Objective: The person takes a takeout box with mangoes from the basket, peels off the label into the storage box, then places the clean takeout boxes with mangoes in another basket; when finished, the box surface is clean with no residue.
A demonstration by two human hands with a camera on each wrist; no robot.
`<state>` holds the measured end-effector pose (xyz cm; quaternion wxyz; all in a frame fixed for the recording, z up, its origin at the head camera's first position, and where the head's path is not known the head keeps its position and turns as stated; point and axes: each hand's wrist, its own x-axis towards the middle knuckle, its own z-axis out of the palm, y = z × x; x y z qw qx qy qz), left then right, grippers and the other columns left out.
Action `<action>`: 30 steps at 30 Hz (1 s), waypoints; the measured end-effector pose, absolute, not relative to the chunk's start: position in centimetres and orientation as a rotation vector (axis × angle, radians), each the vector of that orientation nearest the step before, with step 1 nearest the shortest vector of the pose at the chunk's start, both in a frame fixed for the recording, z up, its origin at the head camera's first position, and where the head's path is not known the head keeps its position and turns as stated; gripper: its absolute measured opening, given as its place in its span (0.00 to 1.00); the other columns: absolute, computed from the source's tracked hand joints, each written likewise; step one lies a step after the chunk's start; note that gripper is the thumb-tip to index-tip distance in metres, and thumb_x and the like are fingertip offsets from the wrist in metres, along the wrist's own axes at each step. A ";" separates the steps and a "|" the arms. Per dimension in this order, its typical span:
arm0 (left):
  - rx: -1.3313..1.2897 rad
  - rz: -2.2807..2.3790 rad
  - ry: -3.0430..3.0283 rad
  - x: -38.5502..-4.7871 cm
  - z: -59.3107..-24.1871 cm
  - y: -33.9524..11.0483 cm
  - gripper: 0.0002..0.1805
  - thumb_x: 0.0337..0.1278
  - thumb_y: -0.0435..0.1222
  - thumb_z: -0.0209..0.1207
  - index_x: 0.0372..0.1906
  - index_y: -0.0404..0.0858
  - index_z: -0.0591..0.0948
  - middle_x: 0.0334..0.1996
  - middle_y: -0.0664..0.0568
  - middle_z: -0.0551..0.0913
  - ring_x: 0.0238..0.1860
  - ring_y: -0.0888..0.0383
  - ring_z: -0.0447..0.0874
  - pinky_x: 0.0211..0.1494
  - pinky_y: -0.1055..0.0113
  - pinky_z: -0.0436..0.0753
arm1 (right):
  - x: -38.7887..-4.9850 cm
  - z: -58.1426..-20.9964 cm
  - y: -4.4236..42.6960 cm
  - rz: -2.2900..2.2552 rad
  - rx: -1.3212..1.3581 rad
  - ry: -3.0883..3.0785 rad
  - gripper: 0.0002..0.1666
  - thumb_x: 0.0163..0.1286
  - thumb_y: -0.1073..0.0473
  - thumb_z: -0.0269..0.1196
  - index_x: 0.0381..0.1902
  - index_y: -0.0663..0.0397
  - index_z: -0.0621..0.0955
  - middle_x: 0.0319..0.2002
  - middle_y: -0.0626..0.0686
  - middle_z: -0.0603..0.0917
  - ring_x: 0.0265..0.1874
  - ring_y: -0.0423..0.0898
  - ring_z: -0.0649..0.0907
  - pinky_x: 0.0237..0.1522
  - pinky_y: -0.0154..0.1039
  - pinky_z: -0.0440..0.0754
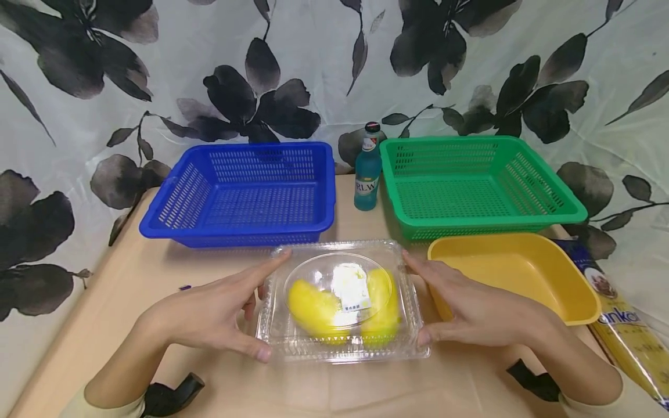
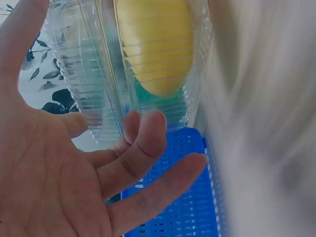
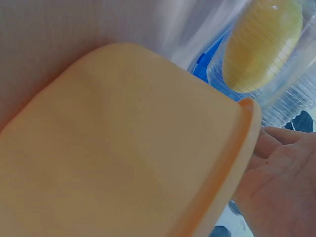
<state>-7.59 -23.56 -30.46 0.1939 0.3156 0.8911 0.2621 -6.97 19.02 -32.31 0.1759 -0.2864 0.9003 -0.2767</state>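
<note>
A clear plastic clamshell container point(image 1: 337, 264) with a domed, ribbed lid is at the middle front, lid shut. Inside lie two yellow fruits point(image 1: 378, 310) that look like mangoes, and a white label point(image 1: 354, 290) shows on the lid. My left hand point(image 1: 214, 316) grips the container's left side, thumb at the near corner and index finger at the far one. On the opposite side my right hand point(image 1: 483, 305) holds it the same way. In the left wrist view some curled fingers point(image 2: 143, 148) show by the container's edge. The right fingertips are hidden behind the yellow basin in the right wrist view.
Behind stand a blue basket point(image 1: 261, 203), a blue bottle point(image 1: 368, 171) and a green basket point(image 1: 481, 197). A yellow basin point(image 1: 507, 278) sits close to my right hand, beside a yellow packet point(image 1: 627, 325). Floral cloth point(image 1: 334, 69) hangs at the back.
</note>
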 end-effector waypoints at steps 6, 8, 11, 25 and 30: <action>0.862 0.748 2.463 -8.2 -31.2 -22.9 0.72 0.42 0.63 0.76 0.84 0.54 0.39 0.43 0.54 0.73 0.31 0.59 0.78 0.31 0.70 0.78 | -7.0 -32.6 19.2 -0.722 -0.798 2.578 0.66 0.62 0.25 0.65 0.85 0.35 0.43 0.84 0.51 0.45 0.81 0.63 0.51 0.73 0.68 0.59; 0.847 0.750 2.452 -8.4 -31.5 -22.8 0.72 0.43 0.63 0.75 0.84 0.56 0.38 0.43 0.54 0.73 0.31 0.59 0.79 0.30 0.70 0.78 | -7.1 -32.8 19.2 -0.705 -0.808 2.589 0.66 0.62 0.24 0.64 0.85 0.37 0.43 0.84 0.50 0.44 0.82 0.62 0.49 0.74 0.67 0.58; 0.828 0.755 2.443 -8.6 -31.9 -22.8 0.72 0.43 0.63 0.76 0.84 0.57 0.37 0.45 0.53 0.72 0.30 0.59 0.79 0.30 0.70 0.78 | -7.4 -33.2 19.1 -0.668 -0.835 2.608 0.67 0.62 0.23 0.62 0.85 0.40 0.43 0.84 0.49 0.42 0.82 0.60 0.47 0.75 0.65 0.56; 0.812 0.710 2.423 -9.4 -32.2 -23.2 0.71 0.45 0.63 0.74 0.84 0.54 0.38 0.42 0.46 0.79 0.35 0.57 0.82 0.37 0.66 0.81 | -8.3 -31.1 17.5 -0.471 -0.846 2.628 0.69 0.61 0.19 0.59 0.85 0.44 0.41 0.84 0.47 0.38 0.83 0.56 0.40 0.78 0.65 0.48; 0.791 0.679 2.478 -9.4 -31.8 -23.4 0.70 0.43 0.67 0.72 0.84 0.57 0.40 0.81 0.33 0.43 0.76 0.30 0.58 0.69 0.38 0.72 | -8.5 -30.9 16.2 -0.514 -0.956 2.684 0.61 0.67 0.24 0.59 0.85 0.38 0.45 0.84 0.42 0.40 0.83 0.51 0.41 0.78 0.63 0.52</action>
